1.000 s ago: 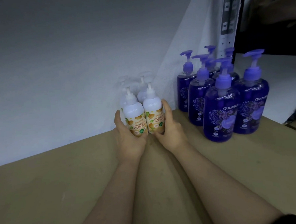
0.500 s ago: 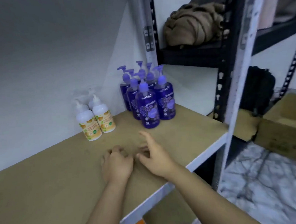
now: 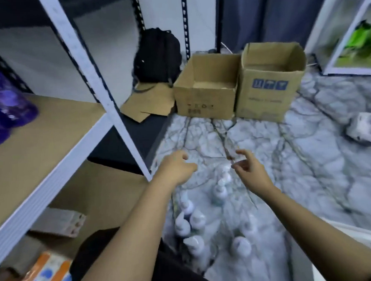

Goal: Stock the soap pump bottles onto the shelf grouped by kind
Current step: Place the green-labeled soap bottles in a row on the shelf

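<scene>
Both hands, left [image 3: 177, 168] and right [image 3: 249, 169], hang apart and empty above the white pump bottles [image 3: 191, 223] on the marble floor [image 3: 309, 146] (blurred). Tightly clustered, one careless grab could topple the bottles beside it.

Two open cardboard boxes [image 3: 205, 90] [image 3: 269, 82] on floor. One black backpack [image 3: 157, 54]. White pump bottles [image 3: 197, 220] on floor: about eight, blurred. Purple bottles [image 3: 2, 107]: count unclear.
</scene>
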